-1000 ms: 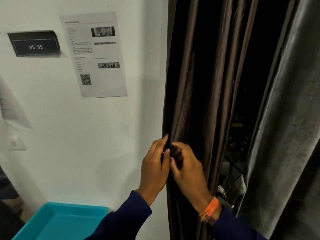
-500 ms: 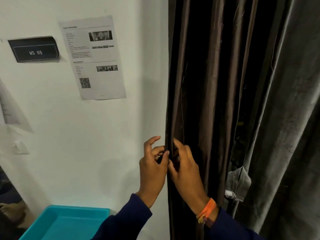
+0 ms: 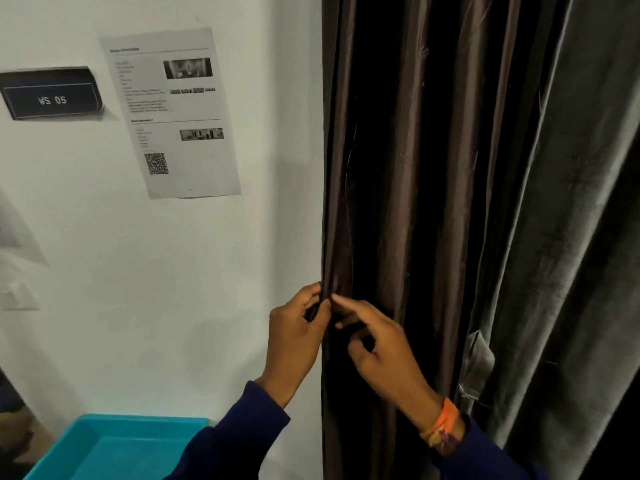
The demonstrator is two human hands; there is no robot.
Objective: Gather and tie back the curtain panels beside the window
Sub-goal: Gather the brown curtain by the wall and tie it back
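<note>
- A white wall (image 3: 173, 271) fills the left half of the view, and everything readable hangs on it.
- A dark brown curtain (image 3: 415, 168) hangs in long upright folds just right of the wall, its left edge running down the middle of the view.
- A grey curtain (image 3: 571, 237) hangs at the right edge, beside the brown one and partly overlapping it.
- A printed sheet of paper (image 3: 173, 112) is stuck to the wall's upper part, left of the brown curtain. It carries small text too fine to read, two small photos and a square QR code in its lower left.
- A turquoise tray (image 3: 114, 448) sits at the bottom left corner, at the foot of the wall.
- A dark sign (image 3: 52, 95) near the wall's left edge reads "WS 05" in pale letters.
- The left hand (image 3: 294, 341), in a navy sleeve, has its fingers curled round the brown curtain's left edge, pinching the fabric.
- The right hand (image 3: 377, 344) lies on the same fold just beside it, first finger stretched out toward the left hand's fingertips, the other fingers bent against the cloth; whether it actually grips the fabric cannot be told.
- An orange wristband (image 3: 445, 424) circles the right wrist.
</note>
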